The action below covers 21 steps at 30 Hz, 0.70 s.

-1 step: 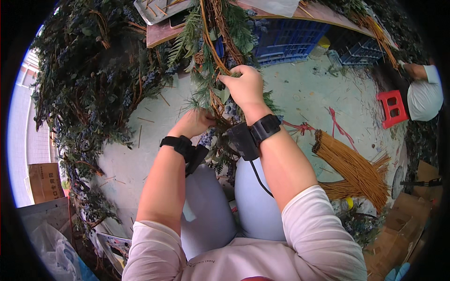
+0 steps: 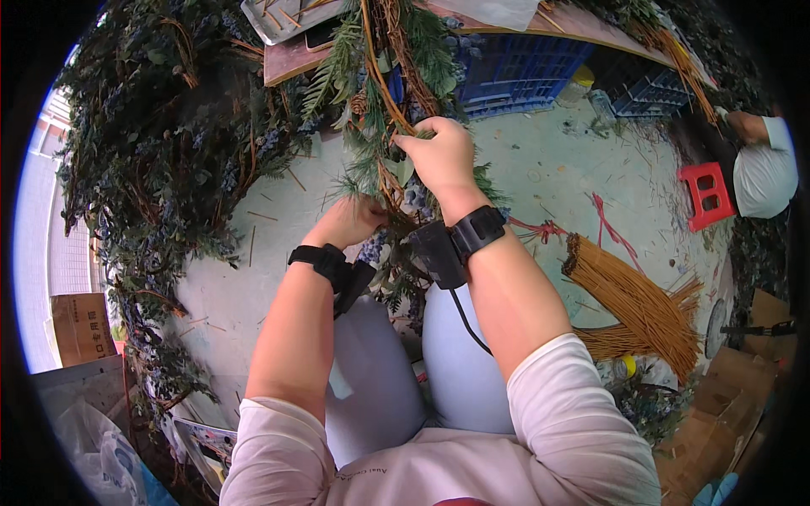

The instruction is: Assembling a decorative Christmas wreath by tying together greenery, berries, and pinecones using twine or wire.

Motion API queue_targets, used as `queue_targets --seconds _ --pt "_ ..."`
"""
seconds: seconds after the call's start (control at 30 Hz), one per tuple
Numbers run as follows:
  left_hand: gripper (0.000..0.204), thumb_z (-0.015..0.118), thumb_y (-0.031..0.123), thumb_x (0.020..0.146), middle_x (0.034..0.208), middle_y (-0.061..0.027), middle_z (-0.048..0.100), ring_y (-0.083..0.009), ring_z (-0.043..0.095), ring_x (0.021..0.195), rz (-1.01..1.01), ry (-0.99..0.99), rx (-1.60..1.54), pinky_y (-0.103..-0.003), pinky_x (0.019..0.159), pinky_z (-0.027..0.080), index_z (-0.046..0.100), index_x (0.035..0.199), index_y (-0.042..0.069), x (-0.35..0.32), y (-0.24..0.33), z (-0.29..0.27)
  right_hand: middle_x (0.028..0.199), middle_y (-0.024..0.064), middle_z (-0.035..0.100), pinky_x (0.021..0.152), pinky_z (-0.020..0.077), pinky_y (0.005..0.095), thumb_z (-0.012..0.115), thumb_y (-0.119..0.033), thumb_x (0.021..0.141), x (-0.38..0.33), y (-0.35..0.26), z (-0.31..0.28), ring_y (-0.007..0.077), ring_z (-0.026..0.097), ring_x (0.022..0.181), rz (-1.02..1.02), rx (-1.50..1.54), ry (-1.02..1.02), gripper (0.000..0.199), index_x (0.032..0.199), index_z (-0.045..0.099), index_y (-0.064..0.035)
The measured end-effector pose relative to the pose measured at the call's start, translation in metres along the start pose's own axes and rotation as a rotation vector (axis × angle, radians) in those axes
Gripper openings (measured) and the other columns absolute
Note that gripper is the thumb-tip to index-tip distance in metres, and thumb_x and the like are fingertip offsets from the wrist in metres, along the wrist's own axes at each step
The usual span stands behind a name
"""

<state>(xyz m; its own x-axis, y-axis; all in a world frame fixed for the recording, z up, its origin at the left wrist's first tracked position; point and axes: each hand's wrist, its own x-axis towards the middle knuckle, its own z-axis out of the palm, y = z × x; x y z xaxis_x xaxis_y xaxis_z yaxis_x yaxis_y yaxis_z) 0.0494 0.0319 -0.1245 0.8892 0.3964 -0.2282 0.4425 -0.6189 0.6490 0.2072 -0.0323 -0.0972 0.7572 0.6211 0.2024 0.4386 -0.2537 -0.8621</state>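
Note:
A long artificial garland (image 2: pixel 364 152) hangs down from the work table toward my knees. Green pine and fern sprigs, a pine cone (image 2: pixel 358 103), blue berries (image 2: pixel 371 246) and brown twisted vine stems make it up. With thumb and fingertips, my right hand (image 2: pixel 440 160) pinches a curved brown vine stem (image 2: pixel 391 99) at the garland's middle. Lower and to the left, my left hand (image 2: pixel 344 223) has its fingers curled in against the garland's stems; what exactly they grip is hidden. Both wrists carry black straps with small black devices, a cable running from the right one.
The wooden table (image 2: pixel 287 64) bears a metal tray (image 2: pixel 274 24); blue crates (image 2: pixel 515 72) stand beneath. Heaped garlands (image 2: pixel 194 126) fill the left. Right lie bundled brown sticks (image 2: pixel 629 295), red ties, a red stool (image 2: pixel 707 196) and cardboard (image 2: pixel 717 413); another person (image 2: pixel 764 173) works there.

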Motion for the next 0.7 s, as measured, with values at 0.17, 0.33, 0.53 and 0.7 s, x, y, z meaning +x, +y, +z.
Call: queue_targets --seconds 0.17,0.33,0.53,0.7 --pt "0.025 0.061 0.014 0.073 0.088 -0.0167 0.061 -0.0313 0.058 0.078 0.013 -0.048 0.017 -0.038 0.068 0.047 0.062 0.094 0.001 0.002 -0.007 0.002 0.083 0.0157 0.061 0.069 0.0449 0.0326 0.076 -0.024 0.059 0.001 -0.002 -0.001 0.0261 0.059 0.077 0.000 0.010 0.001 0.038 0.081 0.062 0.0036" --pt "0.024 0.060 0.011 0.075 0.088 -0.0153 0.060 -0.0306 0.057 0.076 0.178 -0.073 0.081 -0.037 0.067 0.047 0.058 0.096 -0.001 0.011 -0.021 0.014 0.086 0.0176 0.060 0.074 0.0445 0.0379 0.076 -0.021 0.058 0.000 -0.004 -0.002 0.0324 0.057 0.083 0.015 0.024 0.023 0.034 0.078 0.063 0.0022" --pt "0.019 0.056 0.009 0.078 0.084 -0.0135 0.061 -0.0276 0.057 0.074 -0.203 0.017 -0.248 -0.032 0.067 0.046 0.058 0.096 0.002 0.021 -0.021 0.027 0.083 0.0157 0.059 0.075 0.0434 0.0385 0.076 -0.023 0.058 0.000 -0.002 0.002 0.0322 0.055 0.083 0.011 0.011 0.077 0.032 0.076 0.063 0.0009" --pt "0.021 0.048 0.013 0.078 0.086 -0.0235 0.060 -0.0342 0.058 0.082 -0.190 0.244 -0.304 -0.039 0.071 0.044 0.059 0.088 -0.002 0.024 -0.039 0.039 0.082 0.0150 0.059 0.070 0.0440 0.0341 0.075 -0.021 0.061 -0.002 -0.008 0.004 0.0285 0.057 0.076 -0.064 0.015 0.130 0.031 0.075 0.061 0.0030"
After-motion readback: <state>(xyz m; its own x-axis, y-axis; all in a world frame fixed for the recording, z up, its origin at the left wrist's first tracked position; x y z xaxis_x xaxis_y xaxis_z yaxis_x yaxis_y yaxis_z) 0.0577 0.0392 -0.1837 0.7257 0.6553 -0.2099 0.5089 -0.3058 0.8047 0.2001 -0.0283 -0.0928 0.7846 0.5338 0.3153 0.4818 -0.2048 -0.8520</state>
